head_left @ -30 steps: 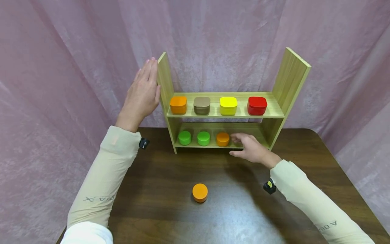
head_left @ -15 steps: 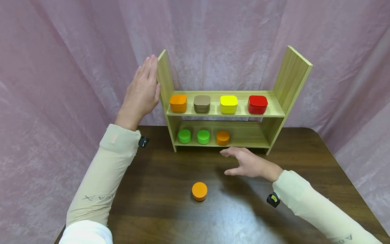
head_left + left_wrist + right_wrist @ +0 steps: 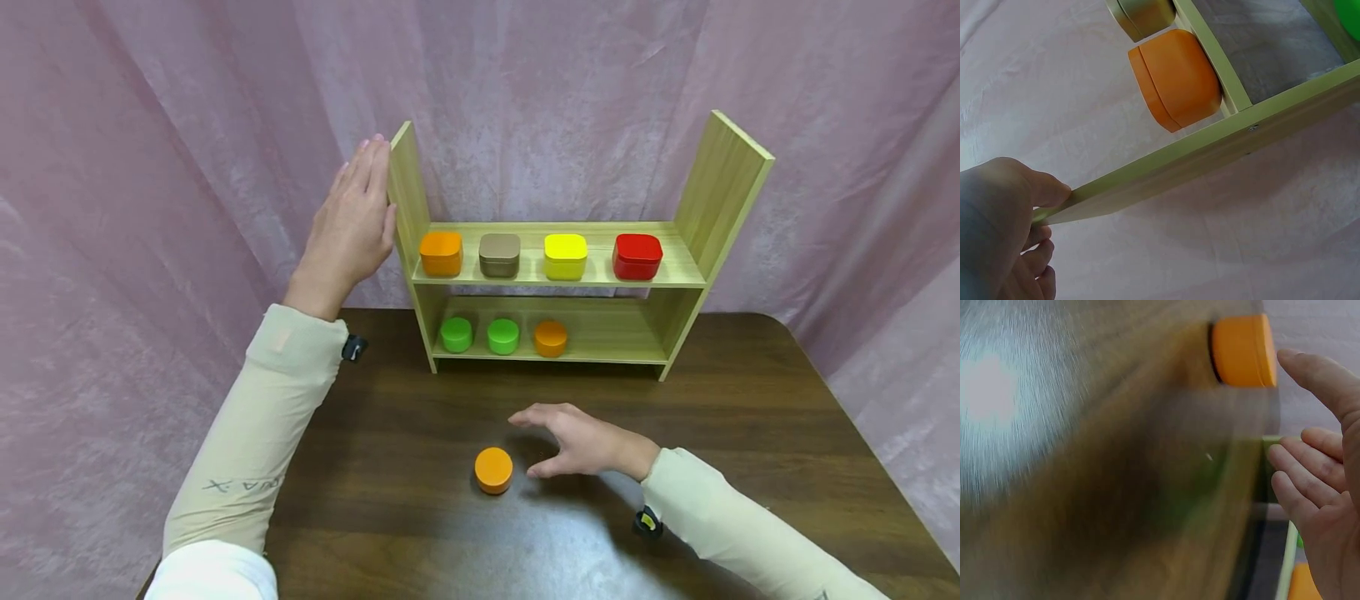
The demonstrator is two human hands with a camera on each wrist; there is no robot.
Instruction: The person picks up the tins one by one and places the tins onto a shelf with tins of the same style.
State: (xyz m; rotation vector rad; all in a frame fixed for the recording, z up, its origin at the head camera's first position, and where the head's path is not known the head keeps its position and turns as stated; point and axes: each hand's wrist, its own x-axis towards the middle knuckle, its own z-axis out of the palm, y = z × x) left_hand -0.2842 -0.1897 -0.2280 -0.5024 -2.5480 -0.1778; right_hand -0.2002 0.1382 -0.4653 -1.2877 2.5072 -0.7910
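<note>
Two hands are in view, and only one has changed place since the earlier frames. The right hand [image 3: 581, 442], which a second ago was at the lower shelf beside the orange round tin [image 3: 551, 338] standing there, has drawn back across the wooden table [image 3: 750, 433] and now hovers just right of the loose orange tin [image 3: 493, 470] near the front middle of the tabletop. Its fingers are spread and relaxed, thumb low, and it holds nothing; a narrow gap separates thumb and tin in the head view. In the right wrist view the same tin [image 3: 1244, 350] shows above the open fingers [image 3: 1310, 481], apart from them, with the rest blurred by motion.

The left hand [image 3: 348, 225] has stayed where it was: flat, fingers straight and together, pressed against the outer face of the left upright of the wooden rack [image 3: 408, 200]. The left wrist view shows the thumb [image 3: 1044, 187] touching the edge of that board [image 3: 1210, 156], not curled round it.

The rack itself has not moved. Its upper shelf carries four square tins in a row: orange [image 3: 441, 253], brown [image 3: 499, 255], yellow [image 3: 566, 256] and red [image 3: 637, 256]. Below stand two green round tins [image 3: 480, 335] left of the orange one. The loose tin lies in the same spot as before, well apart from the rack.
</note>
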